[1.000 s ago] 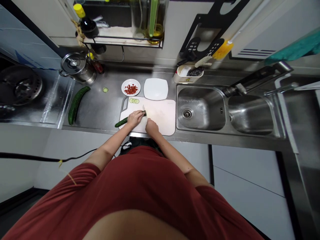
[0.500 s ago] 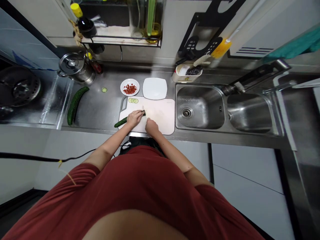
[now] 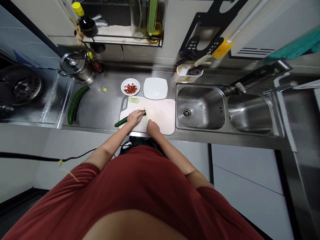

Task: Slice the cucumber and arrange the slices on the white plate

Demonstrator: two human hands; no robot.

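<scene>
My left hand (image 3: 135,118) is closed over a dark green cucumber (image 3: 121,122) that lies slanted across the white cutting board (image 3: 163,115). Close to its right, my right hand (image 3: 152,128) is wrapped round a knife, whose thin pale blade (image 3: 147,114) stands against the cucumber's cut end; the handle is hidden in the fist. Several pale cucumber slices (image 3: 133,100) rest at the board's upper left. Behind the board are a white plate with chopped red pieces (image 3: 130,88) and a bare white square plate (image 3: 155,88).
A whole cucumber (image 3: 75,105) and a small end piece (image 3: 104,89) lie on the steel counter at left. Behind them stand a lidded pot (image 3: 77,68) and a red bottle (image 3: 96,65). The double sink (image 3: 200,106) is right of the board, a utensil holder (image 3: 186,76) behind it.
My right hand and the knife have shifted very slightly down and to the right. My left hand keeps its hold on the cucumber.
</scene>
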